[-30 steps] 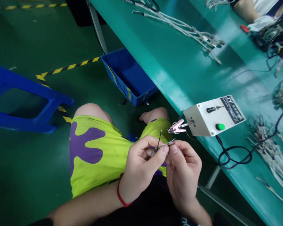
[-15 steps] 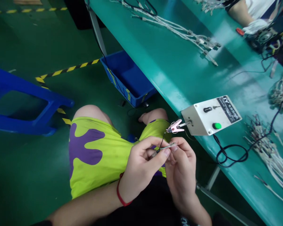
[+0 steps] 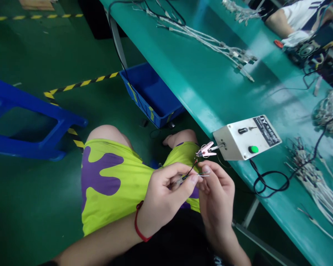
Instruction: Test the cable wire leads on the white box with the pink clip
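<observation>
My left hand (image 3: 169,192), with a red cord on the wrist, pinches a thin cable (image 3: 180,181) between thumb and forefinger. A dark wire and a red wire (image 3: 194,163) stick up from the cable end. Pale thin wires (image 3: 205,175) point right, past the left thumb. My right hand (image 3: 218,192) is closed at these pale wires, its thumb bent against them; the exact contact is partly hidden. Just above the wire tips is a pink clip (image 3: 205,149) on a metal rod. The rod comes out of a white box (image 3: 246,136) with a green button, at the table edge.
Bundles of white cables lie on the green table (image 3: 199,85), at the back and in a pile (image 3: 310,170) at right. A blue bin (image 3: 144,107) sits below the edge. A blue stool (image 3: 30,122) stands left. A co-worker's gloved hand (image 3: 296,38) is at far right.
The dark and red wires have come away from the pink clip and now stand just below it. My right hand has shifted slightly right. The pale wires are spread more apart.
</observation>
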`<state>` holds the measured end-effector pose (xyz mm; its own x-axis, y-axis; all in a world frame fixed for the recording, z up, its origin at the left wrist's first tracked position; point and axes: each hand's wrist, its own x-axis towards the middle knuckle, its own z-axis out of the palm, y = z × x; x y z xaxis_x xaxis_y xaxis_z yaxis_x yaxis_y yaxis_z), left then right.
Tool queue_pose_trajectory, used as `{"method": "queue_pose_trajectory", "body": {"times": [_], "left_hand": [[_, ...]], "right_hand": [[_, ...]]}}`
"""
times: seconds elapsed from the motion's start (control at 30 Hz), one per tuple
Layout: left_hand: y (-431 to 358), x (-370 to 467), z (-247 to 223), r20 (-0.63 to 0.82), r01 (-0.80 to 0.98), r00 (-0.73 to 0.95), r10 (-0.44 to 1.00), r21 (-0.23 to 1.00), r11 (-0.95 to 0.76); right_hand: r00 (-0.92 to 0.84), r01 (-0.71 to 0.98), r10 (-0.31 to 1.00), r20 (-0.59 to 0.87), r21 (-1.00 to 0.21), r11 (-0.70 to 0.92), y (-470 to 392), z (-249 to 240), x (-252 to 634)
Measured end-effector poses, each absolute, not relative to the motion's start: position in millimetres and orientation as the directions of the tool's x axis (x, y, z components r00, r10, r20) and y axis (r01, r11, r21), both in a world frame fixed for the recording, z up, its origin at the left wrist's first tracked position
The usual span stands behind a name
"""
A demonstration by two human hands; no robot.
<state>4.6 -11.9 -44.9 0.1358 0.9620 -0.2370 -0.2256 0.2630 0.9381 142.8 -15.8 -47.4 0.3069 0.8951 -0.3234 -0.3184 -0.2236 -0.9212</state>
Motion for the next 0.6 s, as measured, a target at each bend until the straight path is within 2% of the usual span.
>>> {"method": "queue_pose_trajectory", "body": {"times": [0.23,0.4,0.6], "left_hand": [[-11,5,-49,-0.267,-0.279,0.122,0.956,0.915,0.291],[-7,6,-52,-0.266,-0.285,0.097,0.959,0.916,0.283],[-5,4,-57,-0.261,-0.271,0.104,0.96,0.921,0.28]], "right_hand": [[0.348,-0.169,0.928,-0.134,-0.983,-0.078,-26,-47,139],[0.35,-0.1,0.93,-0.114,-0.992,-0.084,-21,-48,138],[0.339,-0.11,0.934,-0.115,-0.991,-0.082,-16,-52,139]]}}
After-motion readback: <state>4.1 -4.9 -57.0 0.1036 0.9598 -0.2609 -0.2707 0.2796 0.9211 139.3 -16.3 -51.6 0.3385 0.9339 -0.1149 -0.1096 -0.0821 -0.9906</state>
